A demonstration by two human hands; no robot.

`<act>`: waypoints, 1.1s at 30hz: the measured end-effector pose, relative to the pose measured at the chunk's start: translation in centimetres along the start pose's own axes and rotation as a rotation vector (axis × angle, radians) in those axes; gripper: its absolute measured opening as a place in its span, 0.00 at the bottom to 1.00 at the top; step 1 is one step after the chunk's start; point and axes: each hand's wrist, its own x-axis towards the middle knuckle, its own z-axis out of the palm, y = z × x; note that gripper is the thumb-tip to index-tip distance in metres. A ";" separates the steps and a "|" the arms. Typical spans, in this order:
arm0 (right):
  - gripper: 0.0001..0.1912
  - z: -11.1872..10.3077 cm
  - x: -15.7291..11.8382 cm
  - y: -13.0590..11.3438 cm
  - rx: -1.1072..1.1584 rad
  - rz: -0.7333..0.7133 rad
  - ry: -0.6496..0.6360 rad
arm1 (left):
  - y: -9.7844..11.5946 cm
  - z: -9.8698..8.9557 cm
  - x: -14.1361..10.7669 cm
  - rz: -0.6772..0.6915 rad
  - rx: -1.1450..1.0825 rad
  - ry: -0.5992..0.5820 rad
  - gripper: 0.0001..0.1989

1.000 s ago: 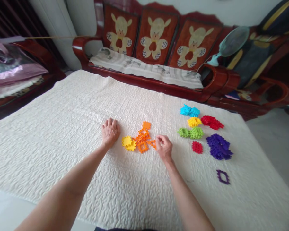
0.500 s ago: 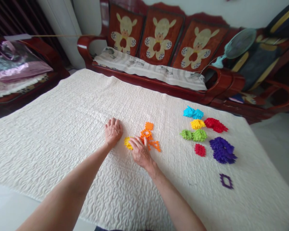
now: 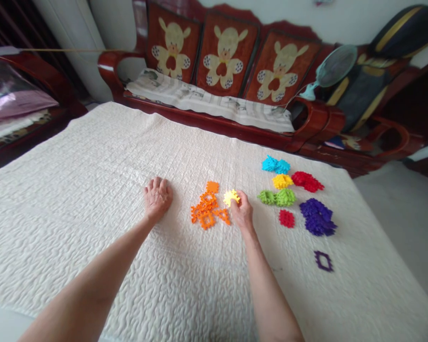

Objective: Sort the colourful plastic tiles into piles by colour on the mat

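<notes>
My right hand (image 3: 243,211) pinches a yellow interlocking plastic tile (image 3: 231,197) with notched edges, held just right of a loose heap of orange tiles (image 3: 206,203). Some of the orange pieces are square frames, and one triangular frame (image 3: 222,216) lies at the heap's right side. Resting palm down on the quilted cover, my left hand (image 3: 157,197) is to the left of the orange heap, fingers stretched out and holding nothing.
To the right sit piles of blue (image 3: 275,165), yellow (image 3: 282,181), red (image 3: 307,181), green (image 3: 277,197) and purple tiles (image 3: 318,217). A single red tile (image 3: 286,219) and a purple frame (image 3: 323,261) lie nearer. Beyond the cream quilt (image 3: 110,156) stands a wooden sofa (image 3: 207,121).
My right hand has picked up the yellow tile from the left of the orange heap and carried it to the right. My left hand stays put on the quilt. The view has shifted slightly.
</notes>
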 end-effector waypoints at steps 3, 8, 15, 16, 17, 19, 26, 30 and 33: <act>0.24 -0.4 0.8 1.1 -0.038 -0.064 0.006 | 0.1 -0.2 0.0 -0.003 -0.017 -0.007 0.19; 0.22 -0.3 0.5 2.3 -0.083 -0.226 0.123 | 0.2 -0.3 0.0 -0.005 -0.002 -0.007 0.19; 0.26 -0.7 -1.2 3.5 -0.063 -0.334 0.080 | 0.1 -0.2 0.0 -0.003 0.013 -0.015 0.19; 0.26 -0.6 -1.3 3.5 -0.065 -0.357 0.088 | -0.1 -0.2 0.0 -0.002 0.013 -0.013 0.19; 0.26 -0.5 -1.4 3.5 -0.066 -0.377 0.098 | -0.2 -0.2 0.0 -0.003 0.013 -0.010 0.19; 0.24 -0.3 -1.5 3.5 -0.064 -0.402 0.121 | -0.5 0.0 0.2 -0.009 0.009 -0.026 0.19; 0.22 -0.2 -1.5 3.5 0.037 -0.355 0.160 | 3.2 3.1 4.7 0.020 -0.135 0.063 0.20; 0.22 -0.3 -1.5 3.4 0.079 -0.320 0.157 | 6.0 5.1 7.7 0.135 -0.200 0.038 0.19; 0.21 -0.4 -1.5 3.2 0.087 -0.319 0.158 | 6.3 5.9 8.9 0.155 -0.200 0.038 0.18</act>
